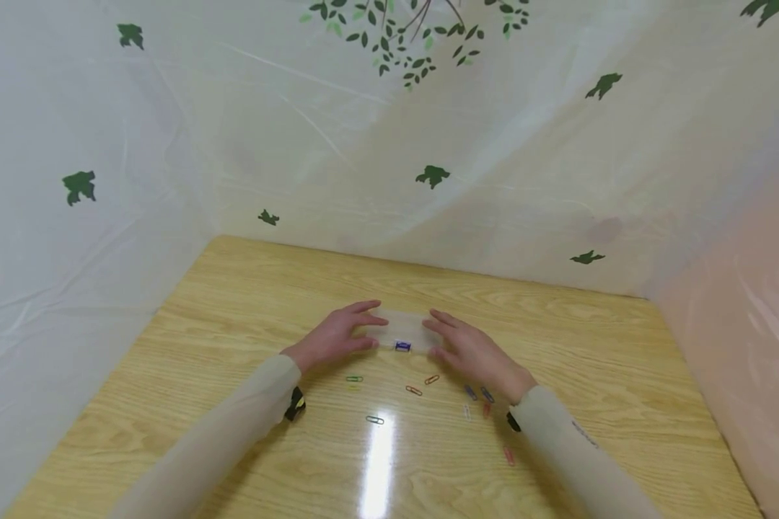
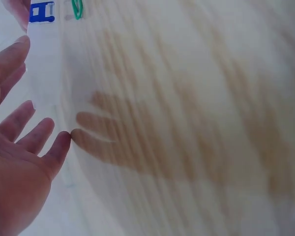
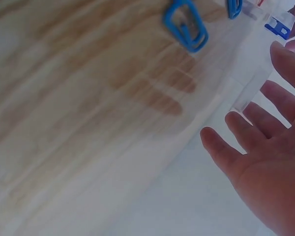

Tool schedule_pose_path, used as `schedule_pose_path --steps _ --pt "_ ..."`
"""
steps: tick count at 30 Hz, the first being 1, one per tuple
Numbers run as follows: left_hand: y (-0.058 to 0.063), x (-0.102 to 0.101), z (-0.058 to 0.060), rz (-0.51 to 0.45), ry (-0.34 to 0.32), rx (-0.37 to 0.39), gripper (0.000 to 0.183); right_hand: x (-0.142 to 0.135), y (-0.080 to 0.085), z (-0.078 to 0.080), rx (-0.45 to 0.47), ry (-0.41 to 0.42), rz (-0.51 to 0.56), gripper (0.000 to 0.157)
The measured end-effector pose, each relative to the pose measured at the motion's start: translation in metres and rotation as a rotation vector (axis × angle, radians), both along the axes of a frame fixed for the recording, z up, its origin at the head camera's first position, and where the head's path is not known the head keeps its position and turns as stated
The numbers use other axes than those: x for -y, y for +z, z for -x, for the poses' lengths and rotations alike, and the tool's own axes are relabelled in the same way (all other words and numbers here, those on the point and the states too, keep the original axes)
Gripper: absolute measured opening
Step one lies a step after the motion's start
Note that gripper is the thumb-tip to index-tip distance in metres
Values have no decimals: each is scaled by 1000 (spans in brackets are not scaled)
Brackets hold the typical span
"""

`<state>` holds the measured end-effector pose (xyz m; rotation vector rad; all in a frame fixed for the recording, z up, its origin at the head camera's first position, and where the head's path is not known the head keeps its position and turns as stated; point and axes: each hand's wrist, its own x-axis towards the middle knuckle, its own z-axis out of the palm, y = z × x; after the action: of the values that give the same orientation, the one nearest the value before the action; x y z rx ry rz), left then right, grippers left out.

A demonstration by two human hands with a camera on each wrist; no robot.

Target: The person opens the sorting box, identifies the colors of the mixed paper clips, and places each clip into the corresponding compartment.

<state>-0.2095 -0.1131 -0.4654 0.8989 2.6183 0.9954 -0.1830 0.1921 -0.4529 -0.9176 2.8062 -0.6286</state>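
Note:
A clear plastic box with a blue latch on its near side lies on the wooden table, between the two hands. At its left end is my left hand, fingers extended and spread. My right hand is at the opposite end with its fingers also loosely extended. In the left wrist view the thumb and fingers lie close to the box; contact is hard to tell. The right wrist view shows the fingertips beside the clear box wall, none curled round it.
Several paper clips lie scattered nearer me: a green one, a dark green one, an orange-red one, a blue one, a white one and a pink one. Pale printed sheeting encloses the table's back and sides.

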Motion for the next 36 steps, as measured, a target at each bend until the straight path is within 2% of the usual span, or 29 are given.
schedule_pose_path --steps 6,10,15,21,26,36 --pt "2 -2 2 7 20 7 40 0 1 -1 -20 -8 -2 57" --pt "4 -3 1 1 26 29 39 9 2 -4 -62 -18 33 53" --pt "4 -4 0 -3 36 41 37 26 4 -7 -127 -6 91 37" --pt "4 -5 0 -17 37 39 37 39 1 -7 -172 20 56 20" --pt "6 -5 0 -31 37 73 36 43 -1 -7 -153 -16 48 15" --pt "5 -4 -1 -34 35 75 37 52 5 -5 -68 -123 63 6"
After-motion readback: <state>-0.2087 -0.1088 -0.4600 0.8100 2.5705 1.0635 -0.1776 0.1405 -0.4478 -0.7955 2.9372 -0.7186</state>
